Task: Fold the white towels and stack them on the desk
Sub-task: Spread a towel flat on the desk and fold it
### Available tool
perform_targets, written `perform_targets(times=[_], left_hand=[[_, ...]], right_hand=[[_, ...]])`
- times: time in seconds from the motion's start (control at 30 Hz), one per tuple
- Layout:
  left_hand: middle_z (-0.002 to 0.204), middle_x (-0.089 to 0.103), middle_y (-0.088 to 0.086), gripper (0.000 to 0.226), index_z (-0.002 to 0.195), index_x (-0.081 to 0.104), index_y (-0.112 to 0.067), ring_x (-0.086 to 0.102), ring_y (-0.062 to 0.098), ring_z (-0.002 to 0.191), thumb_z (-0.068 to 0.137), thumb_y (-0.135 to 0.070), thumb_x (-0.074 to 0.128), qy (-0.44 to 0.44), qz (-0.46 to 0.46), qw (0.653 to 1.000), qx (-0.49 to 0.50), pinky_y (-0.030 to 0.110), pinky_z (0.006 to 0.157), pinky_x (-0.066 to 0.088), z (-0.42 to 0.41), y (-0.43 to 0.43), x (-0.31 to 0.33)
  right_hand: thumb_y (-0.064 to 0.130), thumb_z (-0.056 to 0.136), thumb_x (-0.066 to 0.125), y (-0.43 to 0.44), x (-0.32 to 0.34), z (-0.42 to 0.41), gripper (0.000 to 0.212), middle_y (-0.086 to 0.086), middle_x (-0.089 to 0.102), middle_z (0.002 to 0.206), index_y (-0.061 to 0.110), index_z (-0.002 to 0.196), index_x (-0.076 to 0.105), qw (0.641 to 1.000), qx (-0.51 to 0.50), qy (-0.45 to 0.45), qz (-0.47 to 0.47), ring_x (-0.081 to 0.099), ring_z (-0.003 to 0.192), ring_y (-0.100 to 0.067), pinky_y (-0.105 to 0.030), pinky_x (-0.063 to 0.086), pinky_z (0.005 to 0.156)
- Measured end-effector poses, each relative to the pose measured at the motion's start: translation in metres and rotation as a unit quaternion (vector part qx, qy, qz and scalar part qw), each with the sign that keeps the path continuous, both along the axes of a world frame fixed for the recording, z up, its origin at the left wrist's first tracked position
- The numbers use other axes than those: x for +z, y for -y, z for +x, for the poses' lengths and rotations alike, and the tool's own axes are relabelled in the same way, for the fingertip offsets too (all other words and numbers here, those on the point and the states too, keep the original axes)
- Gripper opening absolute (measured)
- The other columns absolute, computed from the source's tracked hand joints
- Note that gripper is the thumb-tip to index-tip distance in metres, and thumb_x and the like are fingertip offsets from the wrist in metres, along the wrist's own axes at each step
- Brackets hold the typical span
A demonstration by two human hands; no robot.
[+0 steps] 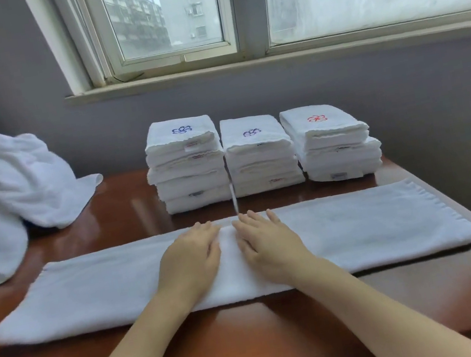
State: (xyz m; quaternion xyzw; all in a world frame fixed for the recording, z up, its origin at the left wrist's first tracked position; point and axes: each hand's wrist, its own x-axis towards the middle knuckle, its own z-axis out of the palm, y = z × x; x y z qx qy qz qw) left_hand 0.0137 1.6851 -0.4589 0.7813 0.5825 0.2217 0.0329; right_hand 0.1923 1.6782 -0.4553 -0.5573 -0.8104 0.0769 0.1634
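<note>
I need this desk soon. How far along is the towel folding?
Done: three stacks of folded towels at the back. In hand: left hand and right hand lie flat on a long towel. Left: its remaining folds, plus the unfolded pile at left.

Soft, matt white terry cloth towel (89, 286) lies on a glossy, smooth reddish wooden desk (255, 332).

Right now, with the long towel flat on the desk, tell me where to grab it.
Probably pinch both corners at the right short end of the long towel, coming from the right: it lies as a flat strip with the left hand and right hand resting on its middle, so that end lifts free.
</note>
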Motion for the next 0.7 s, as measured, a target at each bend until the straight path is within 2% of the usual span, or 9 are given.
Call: perform_targets(times=[0.13,0.2,0.43,0.5,0.57,0.63,0.7], left_hand=[[0.162,0.022,-0.009,0.047,0.153,0.031,-0.034,0.014,0.009,0.150,0.106,-0.036,0.029,-0.068,-0.054,0.996,0.020,0.028,0.120,0.009,-0.032,-0.003,-0.007],[0.165,0.013,-0.007,0.050,0.156,0.023,-0.035,0.008,0.011,0.151,0.106,-0.040,0.024,-0.097,-0.079,0.992,0.031,0.031,0.121,0.005,-0.036,-0.010,-0.007],[0.166,0.004,-0.004,0.064,0.156,0.011,-0.039,-0.001,0.014,0.152,0.097,-0.065,0.013,-0.120,-0.130,0.978,0.108,0.046,0.121,-0.002,-0.054,-0.018,-0.006],[0.166,0.005,-0.005,0.064,0.156,0.013,-0.040,-0.001,0.014,0.152,0.097,-0.065,0.013,-0.112,-0.136,0.976,0.124,0.048,0.120,-0.002,-0.067,-0.019,-0.004],[0.165,0.010,-0.005,0.055,0.154,0.023,-0.039,0.004,0.013,0.152,0.101,-0.056,0.019,-0.082,-0.123,0.983,0.105,0.046,0.122,0.001,-0.079,-0.018,-0.002],[0.160,0.027,-0.005,0.045,0.147,0.042,-0.035,0.018,0.015,0.148,0.104,-0.043,0.032,-0.014,-0.092,0.994,0.064,0.040,0.121,0.013,-0.089,-0.018,0.001],[0.142,0.043,-0.008,0.038,0.138,0.052,-0.035,0.034,0.014,0.135,0.102,-0.035,0.042,0.028,-0.083,0.996,0.032,0.032,0.112,0.029,-0.096,-0.017,0.005]], right_hand=[[0.035,0.105,0.025,-0.009,-0.009,-0.034,0.052,0.000,0.018,0.163,0.018,0.154,0.025,0.999,0.025,0.036,-0.024,0.007,0.151,-0.015,-0.042,-0.003,0.120],[0.041,0.104,0.023,-0.016,-0.009,-0.036,0.055,0.003,0.011,0.165,0.022,0.156,0.018,0.998,0.011,0.049,-0.036,0.003,0.151,-0.014,-0.043,-0.004,0.120],[0.053,0.100,0.019,-0.022,-0.012,-0.034,0.061,0.003,0.004,0.166,0.031,0.156,0.012,0.997,-0.019,0.060,-0.054,-0.003,0.152,-0.018,-0.043,-0.004,0.122],[0.053,0.099,0.019,-0.022,-0.012,-0.034,0.061,0.003,0.004,0.166,0.032,0.156,0.013,0.996,-0.018,0.060,-0.057,-0.003,0.152,-0.017,-0.043,-0.004,0.122],[0.051,0.099,0.022,-0.022,-0.011,-0.036,0.059,0.002,0.007,0.165,0.031,0.155,0.017,0.996,-0.023,0.060,-0.056,-0.001,0.152,-0.018,-0.045,-0.002,0.122],[0.045,0.098,0.031,-0.024,-0.006,-0.042,0.055,0.000,0.021,0.161,0.027,0.150,0.031,0.997,-0.030,0.053,-0.047,0.008,0.150,-0.020,-0.047,0.003,0.121],[0.037,0.094,0.042,-0.026,0.002,-0.054,0.047,-0.002,0.040,0.147,0.021,0.137,0.049,0.999,-0.021,0.035,-0.026,0.025,0.141,-0.023,-0.046,0.014,0.119]])
